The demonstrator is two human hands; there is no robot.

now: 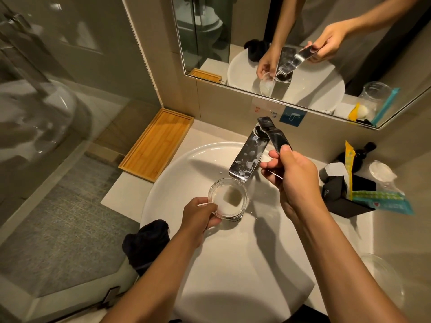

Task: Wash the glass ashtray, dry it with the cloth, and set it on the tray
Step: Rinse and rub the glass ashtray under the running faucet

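Note:
A round clear glass ashtray (229, 198) is held over the white sink basin (186, 164), just below the spout of the chrome faucet (247, 157). My left hand (201, 215) grips the ashtray by its near rim. My right hand (289, 176) is closed on the faucet's lever handle (275, 134), which is tilted up. No running water is clearly visible. A dark cloth (147, 243) lies bunched on the sink's left edge. The wooden tray (157, 144) sits on the counter at the back left.
A mirror (303, 43) covers the wall behind the faucet. Toiletry packets and a black holder (349, 192) crowd the counter on the right, with a glass jar (382, 278) nearer me. A glass shower partition (46, 113) stands to the left.

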